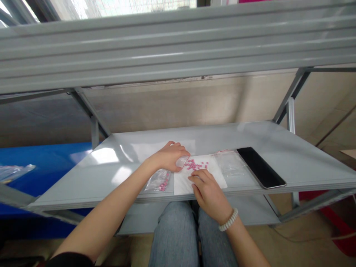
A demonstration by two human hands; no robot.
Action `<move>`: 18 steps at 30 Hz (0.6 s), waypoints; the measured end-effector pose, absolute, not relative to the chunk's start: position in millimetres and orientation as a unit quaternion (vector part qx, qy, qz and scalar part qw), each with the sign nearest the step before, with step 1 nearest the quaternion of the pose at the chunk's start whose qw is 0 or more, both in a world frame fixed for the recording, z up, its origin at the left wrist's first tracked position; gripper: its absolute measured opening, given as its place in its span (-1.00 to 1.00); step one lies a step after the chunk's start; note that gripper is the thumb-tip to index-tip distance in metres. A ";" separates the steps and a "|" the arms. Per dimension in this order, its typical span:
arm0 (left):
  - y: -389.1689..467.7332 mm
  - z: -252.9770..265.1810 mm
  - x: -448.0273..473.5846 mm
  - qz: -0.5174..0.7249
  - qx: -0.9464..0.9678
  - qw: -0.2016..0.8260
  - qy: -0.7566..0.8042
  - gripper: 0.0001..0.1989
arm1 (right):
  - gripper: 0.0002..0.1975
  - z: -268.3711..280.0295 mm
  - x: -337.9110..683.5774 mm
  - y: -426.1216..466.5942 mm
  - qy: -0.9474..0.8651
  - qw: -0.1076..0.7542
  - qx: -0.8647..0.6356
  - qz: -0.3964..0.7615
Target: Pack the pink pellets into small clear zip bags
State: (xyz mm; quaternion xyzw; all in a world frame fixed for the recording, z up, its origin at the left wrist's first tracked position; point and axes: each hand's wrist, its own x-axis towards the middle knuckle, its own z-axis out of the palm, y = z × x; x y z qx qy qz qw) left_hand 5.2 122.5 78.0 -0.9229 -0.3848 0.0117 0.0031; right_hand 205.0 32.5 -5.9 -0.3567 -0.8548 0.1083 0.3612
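Note:
My left hand (pixel 171 157) grips a small clear zip bag (pixel 183 161), its red-lined mouth turned toward a pile of small pink pieces (pixel 193 164). These pieces lie loose on a white sheet of paper (pixel 183 184). Just in front of the pile is my right hand (pixel 205 187), with a pale bracelet at the wrist. Its fingers are bent over the paper, and I cannot make out whether they pinch a piece. A second clear bag (pixel 158 181), with pink pieces inside, lies beneath my left forearm at the paper's left edge.
Flat clear bags (pixel 230 163) lie right of the paper, partly beside a black phone (pixel 260 167). All rest on a grey shelf (pixel 111 181) with metal supports. A ridged grey panel (pixel 178 48) spans overhead. Further left, a plastic bag (pixel 15 171) lies on a blue surface (pixel 50 155).

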 end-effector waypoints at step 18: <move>-13.8 45.1 74.8 -0.559 -0.680 -0.083 -0.467 -0.55 | -0.62 16.3 216.0 8.0 -0.611 0.604 -0.278 0.429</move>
